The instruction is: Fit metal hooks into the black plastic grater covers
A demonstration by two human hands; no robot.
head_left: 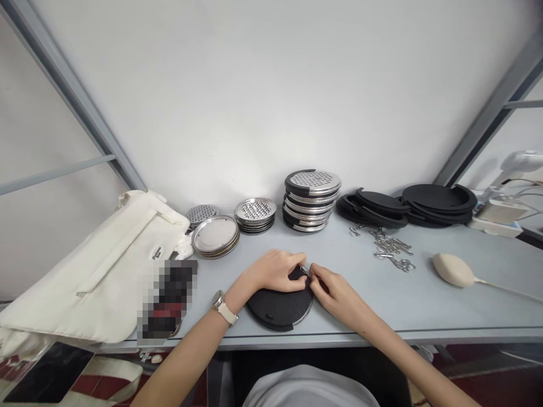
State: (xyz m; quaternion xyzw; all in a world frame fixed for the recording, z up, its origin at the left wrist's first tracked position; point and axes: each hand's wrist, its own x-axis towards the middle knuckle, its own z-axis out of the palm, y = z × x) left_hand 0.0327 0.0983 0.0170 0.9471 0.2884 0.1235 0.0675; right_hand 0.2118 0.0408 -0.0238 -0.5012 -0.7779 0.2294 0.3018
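A round black disc with a metal rim (278,308) lies flat near the table's front edge. My left hand (275,270) rests on its far edge, fingers curled and pinched at a small metal clip (304,271). My right hand (328,287) meets it from the right, fingertips pinched on the same clip at the disc's rim. A watch sits on my left wrist.
Behind stand a stack of black-rimmed perforated discs (311,199), stacked metal perforated plates (255,215), flat metal lids (215,236) and black rubber rings (409,204). Loose metal clips (390,247) lie to the right, with a beige oval object on a cord (452,269). A white bag (106,265) lies left.
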